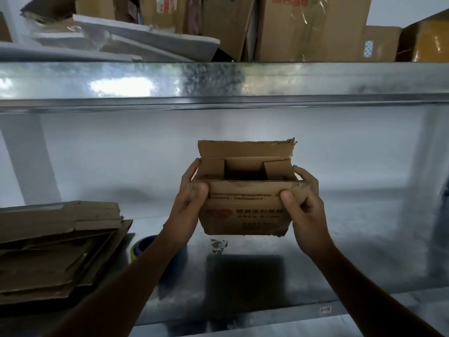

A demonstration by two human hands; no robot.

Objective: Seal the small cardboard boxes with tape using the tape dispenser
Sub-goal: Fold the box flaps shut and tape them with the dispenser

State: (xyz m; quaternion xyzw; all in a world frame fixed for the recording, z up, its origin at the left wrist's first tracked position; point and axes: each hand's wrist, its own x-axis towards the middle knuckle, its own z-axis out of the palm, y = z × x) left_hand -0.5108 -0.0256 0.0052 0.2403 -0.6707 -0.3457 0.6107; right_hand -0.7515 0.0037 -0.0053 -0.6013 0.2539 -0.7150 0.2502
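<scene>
Now | small cardboard box (245, 207) between hands | left hand (192, 203), right hand (302, 203) each grasping it

Brown cardboard box (245, 216), red print

1. The small brown cardboard box (245, 210) is held above the shiny metal worktop (352, 259), with the left hand (192, 207) on its left side and the right hand (307, 215) on its right.
2. A stack of flat brown cardboard sheets (56, 251) lies on the worktop at left.
3. A blue round tape roll (144, 246) sits just right of the stack.
4. On the grey metal shelf (218, 81) above, white foam slabs (145, 37) lie left and tall brown cartons (303, 27) stand right.
</scene>
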